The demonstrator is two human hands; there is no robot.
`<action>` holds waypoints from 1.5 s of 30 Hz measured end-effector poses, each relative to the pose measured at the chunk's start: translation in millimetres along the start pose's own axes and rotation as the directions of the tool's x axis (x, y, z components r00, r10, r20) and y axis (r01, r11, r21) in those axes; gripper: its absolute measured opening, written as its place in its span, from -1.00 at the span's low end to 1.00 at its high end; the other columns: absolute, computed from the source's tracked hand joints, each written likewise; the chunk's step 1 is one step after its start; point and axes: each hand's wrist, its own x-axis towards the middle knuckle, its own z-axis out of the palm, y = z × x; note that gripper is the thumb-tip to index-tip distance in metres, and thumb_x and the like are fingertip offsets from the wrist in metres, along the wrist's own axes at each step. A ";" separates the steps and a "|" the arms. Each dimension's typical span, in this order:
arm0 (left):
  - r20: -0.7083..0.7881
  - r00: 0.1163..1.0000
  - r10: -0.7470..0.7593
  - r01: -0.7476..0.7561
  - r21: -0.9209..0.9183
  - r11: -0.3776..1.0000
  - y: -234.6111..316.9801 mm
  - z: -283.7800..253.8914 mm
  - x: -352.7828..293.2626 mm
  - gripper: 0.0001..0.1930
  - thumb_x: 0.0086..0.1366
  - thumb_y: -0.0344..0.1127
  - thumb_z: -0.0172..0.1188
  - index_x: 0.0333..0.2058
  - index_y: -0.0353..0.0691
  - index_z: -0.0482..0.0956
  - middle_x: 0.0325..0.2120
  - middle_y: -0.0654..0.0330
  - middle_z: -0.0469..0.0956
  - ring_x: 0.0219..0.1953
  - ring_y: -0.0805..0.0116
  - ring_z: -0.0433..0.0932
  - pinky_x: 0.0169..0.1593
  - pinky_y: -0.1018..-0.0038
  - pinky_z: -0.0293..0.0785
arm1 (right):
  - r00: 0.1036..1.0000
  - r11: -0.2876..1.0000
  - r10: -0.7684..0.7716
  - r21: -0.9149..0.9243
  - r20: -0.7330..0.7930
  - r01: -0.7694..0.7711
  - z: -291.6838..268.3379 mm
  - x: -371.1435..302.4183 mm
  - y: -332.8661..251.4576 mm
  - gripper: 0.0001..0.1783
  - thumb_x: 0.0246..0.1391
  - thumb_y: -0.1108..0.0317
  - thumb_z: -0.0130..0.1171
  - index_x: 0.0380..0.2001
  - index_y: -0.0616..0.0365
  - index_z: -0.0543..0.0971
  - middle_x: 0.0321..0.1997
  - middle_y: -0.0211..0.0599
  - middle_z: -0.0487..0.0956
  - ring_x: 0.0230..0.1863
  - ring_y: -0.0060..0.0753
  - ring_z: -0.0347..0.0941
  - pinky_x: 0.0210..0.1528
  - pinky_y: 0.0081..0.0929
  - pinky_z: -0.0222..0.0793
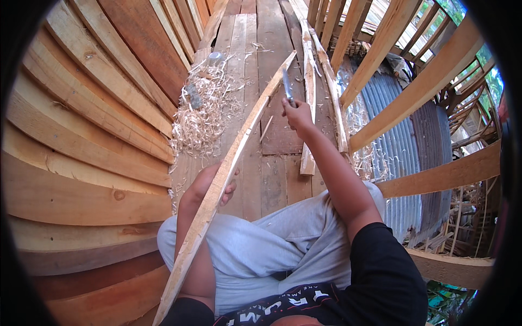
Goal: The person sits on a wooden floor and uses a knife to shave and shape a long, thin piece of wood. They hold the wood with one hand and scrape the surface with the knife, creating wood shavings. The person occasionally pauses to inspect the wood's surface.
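Left hand [217, 187] partly behind wood strip [228, 163]; grip perhaps closed.

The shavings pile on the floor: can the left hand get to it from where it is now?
Probably not straight away. The left hand is gripping the long wooden strip, so it is occupied. The shavings pile lies just ahead of it on the plank floor, with nothing visible between them.

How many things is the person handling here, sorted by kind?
Long wooden strip, steadied by the left hand: 1
Knife, gripped in the right hand: 1
Loose wood strips lying on the floor: 2
Heap of wood shavings: 1
Total: 5
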 end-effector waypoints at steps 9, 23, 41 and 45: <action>0.016 1.000 -0.015 0.016 -0.059 0.998 -0.9 -5.3 0.5 -0.68 0.47 -0.06 -0.15 -0.17 -0.17 0.45 -0.74 0.24 0.34 -0.80 0.45 0.34 -0.76 0.58 0.21 | 0.859 0.845 -0.501 -0.156 0.101 0.511 4.5 -29.2 -9.4 -0.61 0.12 0.15 0.25 -0.16 0.28 0.62 -0.36 -0.10 0.68 -0.32 -0.26 0.62 -0.27 -0.37 0.47; -0.045 0.999 0.031 -0.028 0.067 0.997 -0.9 -3.8 8.2 -0.61 0.48 0.05 -0.16 -0.24 -0.17 0.42 -0.74 0.26 0.38 -0.81 0.46 0.37 -0.76 0.57 0.26 | 0.798 0.391 -0.491 -0.730 0.350 0.561 32.2 -160.0 -49.1 -0.35 0.34 0.04 -0.16 -0.79 0.12 0.51 -0.68 0.06 0.49 -0.54 0.17 0.49 -0.38 0.04 0.39; 0.021 0.996 0.083 -0.083 -0.008 0.997 0.9 -3.4 -1.9 -0.36 0.40 0.29 -0.20 -0.16 -0.27 0.46 -0.68 0.22 0.43 -0.75 0.42 0.43 -0.70 0.53 0.36 | 0.722 0.699 -0.314 -0.365 0.617 0.616 3.3 -134.3 -70.3 -0.56 0.31 0.11 0.03 -0.38 0.34 0.57 -0.64 -0.18 0.40 -0.57 -0.42 0.31 -0.44 -0.31 0.26; -0.051 0.982 0.180 -0.178 0.044 0.983 4.0 10.4 -5.2 -0.18 0.31 0.47 -0.23 -0.14 -0.35 0.46 -0.66 0.19 0.44 -0.71 0.41 0.45 -0.69 0.54 0.39 | 0.716 0.737 -0.215 -0.371 0.664 0.565 -2.9 -129.5 -72.0 -0.51 0.33 0.04 -0.03 -0.39 0.32 0.57 -0.61 -0.20 0.47 -0.51 -0.39 0.43 -0.39 -0.32 0.33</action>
